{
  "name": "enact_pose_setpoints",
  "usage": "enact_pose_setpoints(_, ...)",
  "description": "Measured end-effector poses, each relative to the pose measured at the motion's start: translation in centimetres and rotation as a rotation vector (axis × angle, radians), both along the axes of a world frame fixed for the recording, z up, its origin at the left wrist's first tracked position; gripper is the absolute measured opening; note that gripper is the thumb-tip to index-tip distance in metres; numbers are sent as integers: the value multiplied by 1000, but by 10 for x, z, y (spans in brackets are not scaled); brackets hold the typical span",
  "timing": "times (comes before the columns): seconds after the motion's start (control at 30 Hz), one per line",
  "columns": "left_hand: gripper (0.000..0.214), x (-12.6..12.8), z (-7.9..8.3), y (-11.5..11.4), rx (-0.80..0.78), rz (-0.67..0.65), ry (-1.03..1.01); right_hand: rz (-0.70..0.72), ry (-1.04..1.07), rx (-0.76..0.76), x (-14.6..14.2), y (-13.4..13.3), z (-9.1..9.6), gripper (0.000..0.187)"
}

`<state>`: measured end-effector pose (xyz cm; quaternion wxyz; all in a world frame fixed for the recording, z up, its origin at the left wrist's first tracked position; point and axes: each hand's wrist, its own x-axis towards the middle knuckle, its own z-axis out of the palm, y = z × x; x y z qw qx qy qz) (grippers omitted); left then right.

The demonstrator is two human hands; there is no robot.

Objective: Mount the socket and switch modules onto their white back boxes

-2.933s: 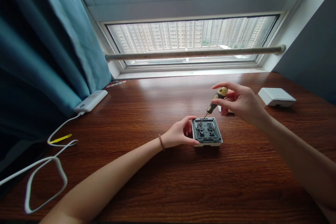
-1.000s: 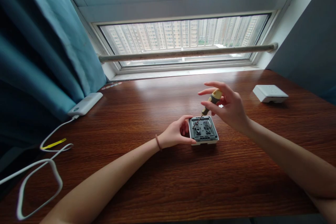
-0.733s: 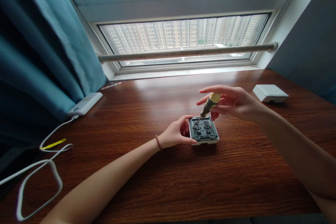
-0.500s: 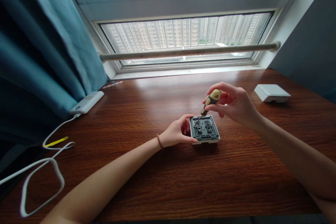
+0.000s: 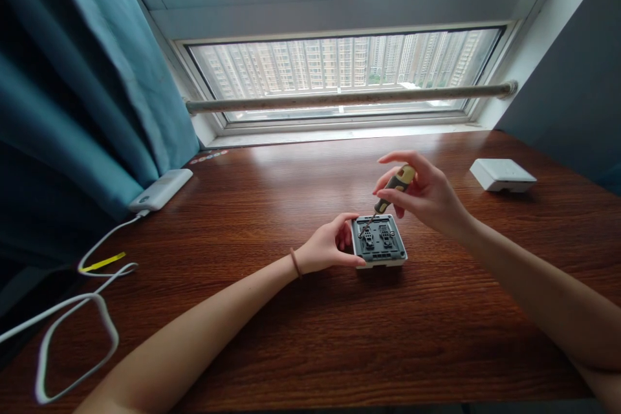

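A square wall switch (image 5: 379,251) with a grey inner face and white sides lies on the wooden table, its front cover off and its inner parts showing. My left hand (image 5: 332,247) grips its left side, thumb at the near edge and fingers at the far edge. Between the thumb and fingers of my right hand (image 5: 421,191) is a short screwdriver (image 5: 395,186) with a yellow and dark grey handle. It leans to the right, and its tip reaches down to the left part of the switch, by a screw.
A white box-like piece (image 5: 503,174) rests at the right on the table (image 5: 272,343). On the left are a white power strip (image 5: 161,189), its looped white cable (image 5: 111,330), a yellow strip (image 5: 103,263) and a blue curtain (image 5: 97,65). A window with a rail (image 5: 339,100) stands behind.
The screwdriver handle has tipped further right, and my right index finger has lifted off its end. My left hand and the switch stay in place.
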<state>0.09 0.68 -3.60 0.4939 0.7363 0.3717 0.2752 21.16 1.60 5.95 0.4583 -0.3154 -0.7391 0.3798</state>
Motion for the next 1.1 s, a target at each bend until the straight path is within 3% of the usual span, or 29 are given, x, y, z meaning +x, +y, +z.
enact_pose_setpoints(0.13,81,1,0,-1,-16,-2,-23,315,-75,-127,13,-1,15,44)
enact_pose_setpoints(0.23,79,1,0,-1,-35,-6,-40,325,-122,-125,16,-3,19,42)
enact_pose_setpoints(0.33,81,2,-1,-1,-49,-1,-52,154,-82,-57,11,-6,13,37)
enact_pose_setpoints(0.47,81,1,-2,-1,-34,4,-43,-192,-122,84,0,-8,2,28)
enact_pose_setpoints(0.57,82,0,-2,-1,-12,3,-26,-435,-145,186,-5,-8,-5,33)
enact_pose_setpoints(0.67,82,0,-1,-1,1,4,-2,-551,-148,228,-8,-6,-9,35)
enact_pose_setpoints(0.77,82,-1,-1,0,-2,-9,8,-373,-51,112,-9,-5,-10,27)
enact_pose_setpoints(0.87,82,-1,-1,0,4,-10,9,-123,51,-29,-6,-3,-6,40)
enact_pose_setpoints(1.1,81,1,-1,-1,-25,-10,-18,314,-23,-124,11,-2,11,51)
